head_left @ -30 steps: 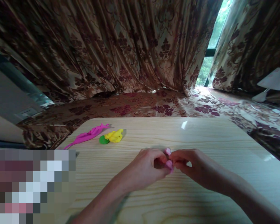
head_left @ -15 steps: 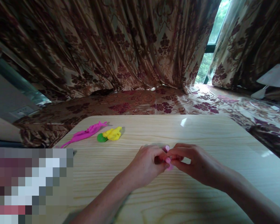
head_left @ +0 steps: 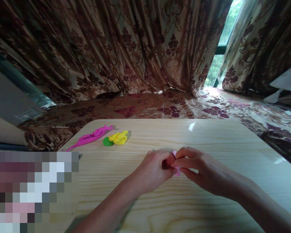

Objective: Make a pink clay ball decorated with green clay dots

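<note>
A small light-pink piece of modelling clay (head_left: pixel 178 171) is between my two hands, low over the table, mostly covered by fingers. My left hand (head_left: pixel 157 165) is closed, with its thumb and forefinger pinching the clay from the left. From the right, my right hand (head_left: pixel 196 163) presses its fingertips onto the same piece, its thumb slightly below and apart from the other fingers. Farther off to the left lie a long magenta strip of clay (head_left: pixel 93 135) and a crumpled yellow lump of clay (head_left: pixel 120 138), which rests against a flat green round piece (head_left: pixel 107 141).
The light wooden table (head_left: pixel 145 204) has rounded far corners. Behind it a flowered cloth covers a ledge (head_left: pixel 145 110) below patterned curtains (head_left: pixel 126 48). A white lamp (head_left: pixel 285 81) stands at the far right. A pixelated patch hides the lower left.
My right hand's fingers have shifted over the pink clay, covering more of it, and its thumb has moved slightly away. My left hand keeps its pinch. The view has shifted slightly.
</note>
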`<move>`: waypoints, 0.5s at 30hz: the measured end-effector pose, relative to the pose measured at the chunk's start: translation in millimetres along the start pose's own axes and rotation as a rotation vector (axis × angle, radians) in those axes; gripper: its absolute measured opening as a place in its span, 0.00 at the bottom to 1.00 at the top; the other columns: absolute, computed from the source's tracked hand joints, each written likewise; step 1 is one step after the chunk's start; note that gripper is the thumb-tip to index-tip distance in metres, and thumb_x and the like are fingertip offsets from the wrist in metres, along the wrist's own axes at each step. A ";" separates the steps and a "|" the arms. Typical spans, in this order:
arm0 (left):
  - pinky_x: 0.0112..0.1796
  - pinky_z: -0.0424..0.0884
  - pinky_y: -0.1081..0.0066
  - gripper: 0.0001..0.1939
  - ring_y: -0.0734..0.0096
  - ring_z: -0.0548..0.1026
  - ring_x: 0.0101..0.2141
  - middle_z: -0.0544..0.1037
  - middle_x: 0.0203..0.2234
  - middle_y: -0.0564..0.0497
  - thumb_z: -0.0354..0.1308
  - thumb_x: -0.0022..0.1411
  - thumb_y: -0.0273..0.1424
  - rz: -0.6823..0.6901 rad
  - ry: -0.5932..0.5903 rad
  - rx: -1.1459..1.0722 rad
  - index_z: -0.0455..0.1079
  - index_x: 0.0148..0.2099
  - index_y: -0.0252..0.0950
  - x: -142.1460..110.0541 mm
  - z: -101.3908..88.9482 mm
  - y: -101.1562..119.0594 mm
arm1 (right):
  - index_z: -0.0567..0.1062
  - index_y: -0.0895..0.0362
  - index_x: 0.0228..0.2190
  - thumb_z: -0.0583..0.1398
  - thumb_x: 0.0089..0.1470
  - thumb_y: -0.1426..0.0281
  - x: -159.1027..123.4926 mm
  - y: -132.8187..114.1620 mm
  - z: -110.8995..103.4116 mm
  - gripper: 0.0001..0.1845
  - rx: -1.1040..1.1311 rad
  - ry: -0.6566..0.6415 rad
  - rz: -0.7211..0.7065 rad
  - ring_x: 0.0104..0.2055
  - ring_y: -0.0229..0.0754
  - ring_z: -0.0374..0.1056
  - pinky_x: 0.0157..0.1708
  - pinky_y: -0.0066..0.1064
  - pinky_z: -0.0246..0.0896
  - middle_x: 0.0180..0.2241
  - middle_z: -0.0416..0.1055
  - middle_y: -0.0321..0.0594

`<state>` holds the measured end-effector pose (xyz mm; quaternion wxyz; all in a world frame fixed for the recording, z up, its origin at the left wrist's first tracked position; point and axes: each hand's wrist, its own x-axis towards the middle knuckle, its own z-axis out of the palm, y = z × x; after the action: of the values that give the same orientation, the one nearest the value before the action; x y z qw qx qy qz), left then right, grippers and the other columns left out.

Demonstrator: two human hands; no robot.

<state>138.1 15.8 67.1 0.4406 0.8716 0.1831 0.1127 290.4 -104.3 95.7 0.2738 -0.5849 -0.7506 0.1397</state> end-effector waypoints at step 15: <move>0.28 0.55 0.76 0.05 0.77 0.62 0.27 0.67 0.25 0.58 0.58 0.51 0.24 0.094 -0.022 0.101 0.64 0.30 0.37 -0.1 -8.5 8.6 | 0.73 0.57 0.32 0.55 0.58 0.76 3.0 -1.1 7.0 0.07 -0.002 -0.026 0.047 0.33 0.37 0.63 0.35 0.28 0.56 0.31 0.69 0.36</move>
<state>136.9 17.2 79.1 0.3922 0.9015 0.1427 0.1143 285.0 -101.0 91.3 0.2601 -0.6008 -0.7403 0.1528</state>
